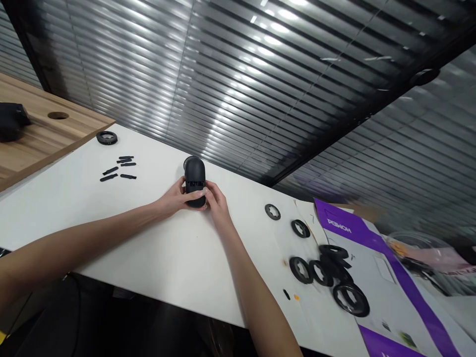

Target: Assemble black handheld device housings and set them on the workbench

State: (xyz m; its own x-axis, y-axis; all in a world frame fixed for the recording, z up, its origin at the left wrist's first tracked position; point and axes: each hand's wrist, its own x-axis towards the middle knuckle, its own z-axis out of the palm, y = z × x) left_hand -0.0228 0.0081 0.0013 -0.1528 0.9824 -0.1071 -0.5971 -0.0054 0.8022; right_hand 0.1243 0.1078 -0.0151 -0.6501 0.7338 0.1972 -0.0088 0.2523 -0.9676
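Note:
Between my two hands is a black rounded device [195,171] with an oblong body and a slot or recess across its middle. My left hand [178,196] grips its left side and lower end, the thumb lying over the front. From the right, my right hand [216,198] holds the lower edge, fingertips pressed against it. A round dark part shows behind its upper left; whether it is attached I cannot tell. The device is tilted up over the white table [159,248]. My fingers underneath are hidden.
Several thin black strips [128,164] and a black ring [106,138] lie at left. Right of my arm are more black rings [300,228], a small orange piece [296,297] and a purple-white box [357,233]. A wooden board [55,134] borders the left; blinds [223,74] rise behind.

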